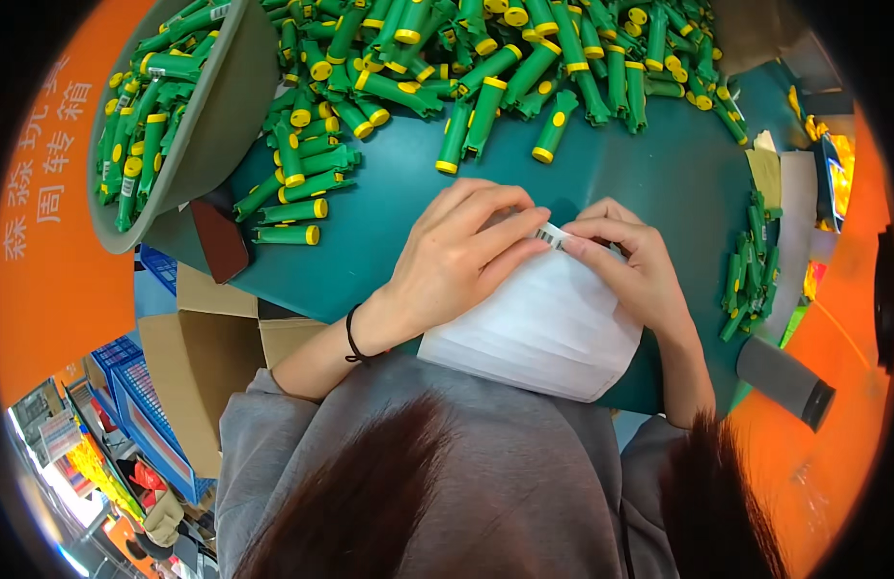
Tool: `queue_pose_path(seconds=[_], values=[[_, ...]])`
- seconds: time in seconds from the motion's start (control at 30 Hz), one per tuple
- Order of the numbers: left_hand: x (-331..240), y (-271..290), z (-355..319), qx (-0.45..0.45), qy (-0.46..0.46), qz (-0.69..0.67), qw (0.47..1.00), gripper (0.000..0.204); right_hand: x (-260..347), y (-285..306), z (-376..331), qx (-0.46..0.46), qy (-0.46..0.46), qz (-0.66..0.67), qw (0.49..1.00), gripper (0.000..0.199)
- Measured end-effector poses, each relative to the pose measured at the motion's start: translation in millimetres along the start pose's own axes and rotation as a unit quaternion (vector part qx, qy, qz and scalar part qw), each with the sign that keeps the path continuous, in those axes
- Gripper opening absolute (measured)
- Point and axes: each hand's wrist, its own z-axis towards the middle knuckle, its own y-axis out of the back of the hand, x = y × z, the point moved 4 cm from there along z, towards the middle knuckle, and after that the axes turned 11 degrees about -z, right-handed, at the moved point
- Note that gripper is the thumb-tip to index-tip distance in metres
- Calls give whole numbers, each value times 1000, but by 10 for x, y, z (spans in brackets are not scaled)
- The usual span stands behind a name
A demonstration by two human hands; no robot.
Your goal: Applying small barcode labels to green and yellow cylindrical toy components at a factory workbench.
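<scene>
A white paper sheet [538,333] slants over the table's near edge in front of my body. At its far edge a small white barcode label [547,234] shows between my fingertips. My left hand [456,246] is closed, its thumb and fingers pinching at the label's left end. From the other side my right hand [625,253] pinches the label's right end and the sheet's edge between thumb and fingers. I cannot tell whether the label is apart from the sheet. Beyond my hands lie green tubes with yellow end caps [485,114], the nearest just past my left fingers.
Green tubes pile up along the far side of the green table [370,217]. A grey tub [230,125] of tubes stands at the left, above an open cardboard box [215,357]. At the right are a small heap of green pieces [753,270] and a grey cylinder [783,381].
</scene>
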Motion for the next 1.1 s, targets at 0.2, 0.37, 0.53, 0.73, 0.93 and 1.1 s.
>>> queue_pose_path(seconds=[0.2, 0.37, 0.53, 0.73, 0.93, 1.1], values=[[-37, -20, -14, -51, 8, -23, 998, 33, 8, -7, -4, 62, -11, 84, 995, 23], [-55, -19, -80, -97, 16, -83, 992, 30, 30, -26, -12, 73, -1, 103, 992, 24], [-90, 5, -103, -138, -61, 0, 989, 28, 14, -46, -6, 56, -44, 118, 990, 24], [-18, -18, -137, -107, 8, -38, 993, 24, 13, -78, -13, 40, -74, 107, 991, 21], [-25, 10, -136, -106, -26, 3, 994, 16, 60, -97, 12, 24, -68, 63, 995, 20], [-19, -5, -161, -99, -77, 68, 990, 13, 0, -168, 66, 14, -89, 103, 991, 21]])
